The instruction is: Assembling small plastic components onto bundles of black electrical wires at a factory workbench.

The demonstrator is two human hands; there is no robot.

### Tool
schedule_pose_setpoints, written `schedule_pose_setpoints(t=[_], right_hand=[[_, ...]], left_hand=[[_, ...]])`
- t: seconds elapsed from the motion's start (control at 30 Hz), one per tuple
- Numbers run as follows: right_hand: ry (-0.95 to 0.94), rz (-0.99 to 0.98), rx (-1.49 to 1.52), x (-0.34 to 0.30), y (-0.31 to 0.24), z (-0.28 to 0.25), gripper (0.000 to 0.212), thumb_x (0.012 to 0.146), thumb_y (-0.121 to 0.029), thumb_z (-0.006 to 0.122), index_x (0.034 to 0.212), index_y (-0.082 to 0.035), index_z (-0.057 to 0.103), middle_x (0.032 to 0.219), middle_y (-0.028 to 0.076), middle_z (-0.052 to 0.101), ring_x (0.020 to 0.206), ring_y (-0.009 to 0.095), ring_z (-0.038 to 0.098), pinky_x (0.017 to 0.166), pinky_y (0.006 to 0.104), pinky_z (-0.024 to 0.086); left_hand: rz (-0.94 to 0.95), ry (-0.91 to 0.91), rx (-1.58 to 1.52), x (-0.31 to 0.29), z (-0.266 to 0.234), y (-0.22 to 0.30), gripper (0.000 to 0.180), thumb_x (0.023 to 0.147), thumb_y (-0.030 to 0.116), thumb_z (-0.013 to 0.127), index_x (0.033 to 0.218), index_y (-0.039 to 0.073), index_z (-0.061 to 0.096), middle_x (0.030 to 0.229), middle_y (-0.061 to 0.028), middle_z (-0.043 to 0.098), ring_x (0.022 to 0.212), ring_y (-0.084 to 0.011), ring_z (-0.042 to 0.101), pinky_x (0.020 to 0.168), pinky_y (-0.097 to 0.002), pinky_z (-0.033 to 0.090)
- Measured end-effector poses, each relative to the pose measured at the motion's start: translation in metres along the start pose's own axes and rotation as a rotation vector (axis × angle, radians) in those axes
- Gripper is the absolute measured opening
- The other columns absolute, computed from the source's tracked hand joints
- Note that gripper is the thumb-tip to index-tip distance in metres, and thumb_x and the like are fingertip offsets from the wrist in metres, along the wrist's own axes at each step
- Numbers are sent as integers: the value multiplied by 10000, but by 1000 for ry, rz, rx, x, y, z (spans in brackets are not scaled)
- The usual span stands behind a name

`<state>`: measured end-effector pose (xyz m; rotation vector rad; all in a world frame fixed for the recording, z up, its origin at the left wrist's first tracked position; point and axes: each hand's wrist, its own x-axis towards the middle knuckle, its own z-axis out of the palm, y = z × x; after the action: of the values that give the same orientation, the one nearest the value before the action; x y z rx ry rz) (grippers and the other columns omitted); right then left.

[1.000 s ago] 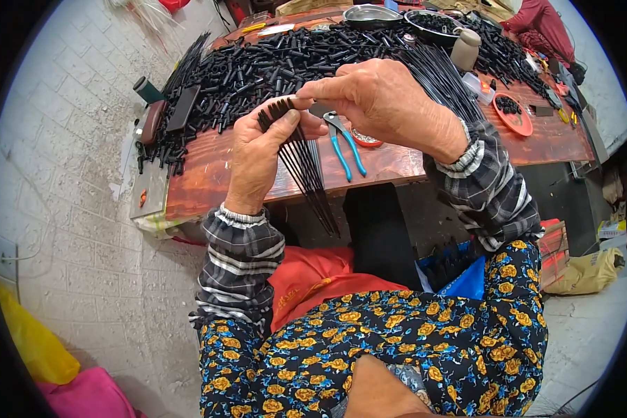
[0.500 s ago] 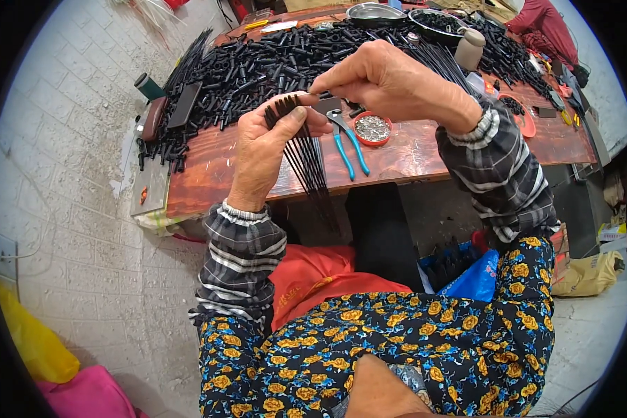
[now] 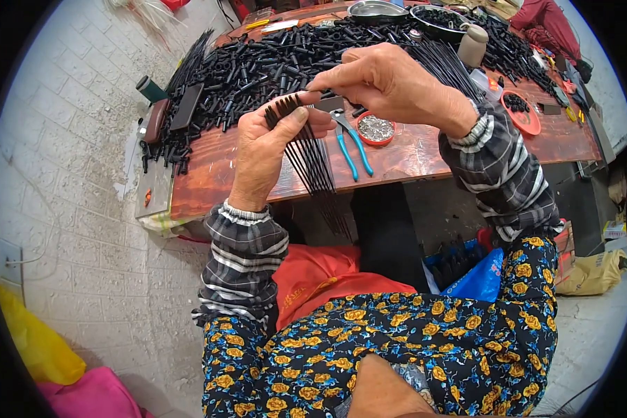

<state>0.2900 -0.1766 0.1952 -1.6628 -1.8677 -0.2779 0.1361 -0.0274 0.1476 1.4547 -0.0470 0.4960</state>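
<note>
Worktop of glossy reddish-brown wood, its grain streaked dark, stretches beyond the fingers. Heaped across its far half, above both hands, lies a pile of short black tubes, matte and cylindrical, jumbled every way. The left hand grips a bundle of thin black rods, straight and wiry, fanned like a comb; fingers curl tight round them, thumb pressed across the front, rod tops poking just above the fingertips and the long ends hanging below the worktop edge. The right hand arches over from the right, thumb and forefinger pinched together on a small dark piece at the rod tops, though what it is cannot be told. Just under those pinching fingers lie pliers with smooth blue handles. Right of them sits a small round red dish of glittering metal bits.
</note>
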Motion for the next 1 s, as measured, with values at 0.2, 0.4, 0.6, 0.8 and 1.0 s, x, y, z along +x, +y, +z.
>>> schedule_pose_setpoints(t=[0.2, 0.4, 0.6, 0.8, 1.0], right_hand=[[68, -71, -137, 3, -5, -3, 237, 810, -53, 627, 1027, -108, 707, 664, 77, 540, 594, 220, 536, 542, 335, 424], [-15, -69, 31, 6, 3, -9, 268, 781, 3, 604, 1010, -86, 710, 696, 85, 581, 623, 220, 550, 569, 331, 436], [7, -100, 65, 9, 6, -2, 255, 770, 28, 591, 978, -59, 710, 742, 96, 621, 628, 224, 556, 589, 339, 446], [12, -110, 43, 11, 12, 0, 254, 762, 30, 601, 979, -53, 705, 726, 101, 608, 635, 237, 565, 583, 352, 443], [43, -181, -77, 9, 9, -4, 253, 776, 16, 606, 993, -70, 703, 699, 88, 558, 614, 238, 556, 558, 348, 430]], left_hand=[[-28, 7, -4, 2, 1, 0, 221, 938, 110, 539, 1084, -39, 614, 882, -133, 686, 834, -201, 679, 771, -306, 556], [-14, -36, 36, 5, 2, -2, 227, 939, 121, 543, 1087, -36, 616, 883, -130, 688, 836, -198, 679, 773, -303, 555], [-15, -42, 72, 7, 2, -1, 229, 944, 129, 539, 1083, -35, 617, 881, -129, 691, 833, -189, 678, 770, -296, 552], [7, -76, 146, 10, 0, -2, 248, 940, 137, 550, 1107, -34, 617, 877, -120, 692, 834, -173, 672, 770, -286, 545], [79, -130, 319, 14, -13, -9, 289, 930, 196, 592, 1117, -19, 638, 848, -66, 694, 797, -100, 632, 760, -242, 509]])
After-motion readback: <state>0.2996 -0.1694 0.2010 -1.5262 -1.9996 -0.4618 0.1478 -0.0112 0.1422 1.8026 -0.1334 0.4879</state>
